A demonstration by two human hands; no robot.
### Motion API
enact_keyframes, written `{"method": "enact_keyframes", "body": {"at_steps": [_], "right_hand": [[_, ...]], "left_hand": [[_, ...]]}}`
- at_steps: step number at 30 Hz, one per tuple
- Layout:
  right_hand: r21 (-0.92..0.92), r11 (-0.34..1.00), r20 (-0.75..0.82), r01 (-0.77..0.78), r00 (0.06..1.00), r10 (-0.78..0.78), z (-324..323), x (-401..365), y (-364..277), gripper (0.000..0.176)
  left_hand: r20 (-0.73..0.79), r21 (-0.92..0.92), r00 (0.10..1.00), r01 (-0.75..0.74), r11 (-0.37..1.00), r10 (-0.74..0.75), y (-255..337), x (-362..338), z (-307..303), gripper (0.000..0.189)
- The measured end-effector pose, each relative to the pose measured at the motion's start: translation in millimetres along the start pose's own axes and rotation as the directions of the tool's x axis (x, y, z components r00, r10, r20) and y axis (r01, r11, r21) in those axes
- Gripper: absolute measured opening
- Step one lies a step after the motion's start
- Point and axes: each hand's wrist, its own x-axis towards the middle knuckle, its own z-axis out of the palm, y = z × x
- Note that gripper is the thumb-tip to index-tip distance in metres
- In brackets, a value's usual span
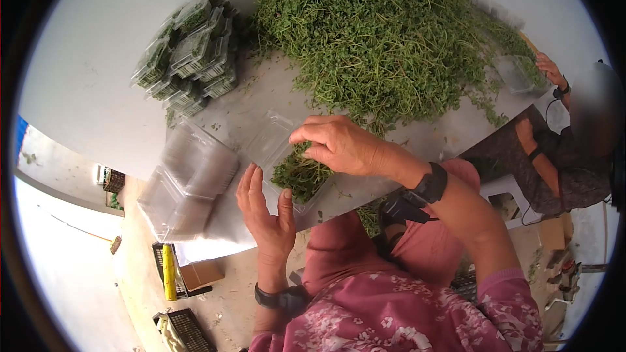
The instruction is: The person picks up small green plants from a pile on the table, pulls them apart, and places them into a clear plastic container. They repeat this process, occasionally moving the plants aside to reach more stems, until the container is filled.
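An unlidded clear plastic clamshell box (314,203) lies in front of me, its transparent lid (269,134) folded back to the far left. Leafy green sprigs (301,179) fill its base. My right hand (349,145) reaches over the far end of the box, thumb and fingers curled around a few sprigs at the top of the filling. At the near left side, my left hand (266,212) is open with fingers stretched and thumb apart, right by the rim. A large heap of the same greens (391,39) covers the back of the table.
Nested empty clamshells (189,179) stand at the table's left edge. Filled, closed boxes (195,49) are stacked at the back left. On the right, another person's hand (551,68) is by a clear box (515,73). Black crates (186,329) sit on the floor.
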Motion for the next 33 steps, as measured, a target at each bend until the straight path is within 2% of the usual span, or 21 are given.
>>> {"method": "enact_keyframes", "body": {"at_steps": [3, 4, 6, 7, 10, 11, 14, 15, 18, 21, 24, 29, 33], "right_hand": [[-0.108, 0.993, -0.074, -0.044, 0.997, 0.036, -20.3, 1.7, 7.2, 0.018], [-0.075, 0.992, -0.109, -0.101, 0.99, 0.093, -27.3, 1.8, 8.7, 0.017], [-0.002, 0.977, -0.176, -0.212, 0.962, 0.209, -41.4, 0.2, 12.4, 0.013], [-0.063, 0.978, -0.203, -0.201, 0.962, 0.185, -46.7, -2.5, 18.6, 0.014], [-0.069, 0.941, -0.237, -0.331, 0.922, 0.307, -69.6, -9.2, 19.6, 0.014], [-0.068, 0.944, -0.268, -0.322, 0.918, 0.294, -75.2, -11.2, 27.2, 0.013], [-0.055, 0.89, -0.366, -0.452, 0.839, 0.404, -92.9, -18.2, 39.7, 0.01], [-0.094, 0.885, -0.388, -0.456, 0.836, 0.389, -99.7, -20.8, 44.2, 0.01], [-0.196, 0.804, -0.388, -0.562, 0.797, 0.463, -117.6, -28.6, 53.3, 0.012], [-0.291, 0.77, -0.347, -0.568, 0.812, 0.469, -123.0, -39.3, 68.0, 0.012], [-0.291, 0.73, -0.275, -0.618, 0.785, 0.555, -118.1, -43.9, 73.9, 0.01], [-0.297, 0.718, -0.263, -0.63, 0.777, 0.573, -104.8, -36.7, 76.5, 0.01], [-0.264, 0.82, -0.247, -0.507, 0.858, 0.451, -95.0, -31.5, 67.5, 0.01]], "left_hand": [[0.02, 0.04, 0.999, -0.047, 0.998, 0.046, 3.2, 1.1, 0.1, 0.052], [0.032, 0.053, 0.998, -0.063, 0.997, 0.061, 5.3, 2.7, -0.6, 0.052], [0.105, 0.088, 0.988, -0.122, 0.989, 0.113, 12.1, 7.8, -1.1, 0.054], [0.142, 0.102, 0.98, -0.155, 0.983, 0.14, 16.0, 10.5, -0.5, 0.055], [0.286, 0.106, 0.939, -0.231, 0.967, 0.193, 29.2, 18.0, 5.8, 0.059], [0.338, 0.1, 0.919, -0.251, 0.963, 0.204, 28.1, 18.1, 10.9, 0.065], [0.451, 0.093, 0.87, -0.267, 0.959, 0.198, 32.9, 21.0, 20.3, 0.069], [0.47, 0.103, 0.862, -0.27, 0.957, 0.193, 31.4, 20.9, 24.9, 0.075], [0.547, 0.132, 0.827, -0.235, 0.963, 0.127, 28.8, 21.8, 29.9, 0.078], [0.547, 0.12, 0.829, -0.215, 0.969, 0.117, 25.5, 23.5, 30.0, 0.074], [0.552, 0.081, 0.825, -0.199, 0.977, 0.123, 19.1, 26.0, 28.9, 0.07], [0.524, 0.1, 0.841, -0.221, 0.97, 0.138, 22.3, 26.2, 33.3, 0.061], [0.508, 0.109, 0.851, -0.217, 0.97, 0.133, 25.6, 24.9, 32.0, 0.058]]}}
